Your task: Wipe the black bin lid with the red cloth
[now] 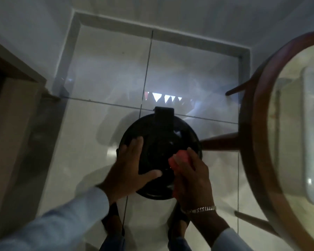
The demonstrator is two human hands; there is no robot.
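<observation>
Glossy black plastic bin lid (159, 142); soft red cloth (178, 161); shiny, reflective floor tiles (105, 69) — polished dark wood table frame (250, 142), metal chain bracelet (199, 209).

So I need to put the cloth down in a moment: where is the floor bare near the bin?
Bare tile lies beyond the bin toward the wall corner, and left of it up to the door frame. The right is crowded by the table legs.
</observation>
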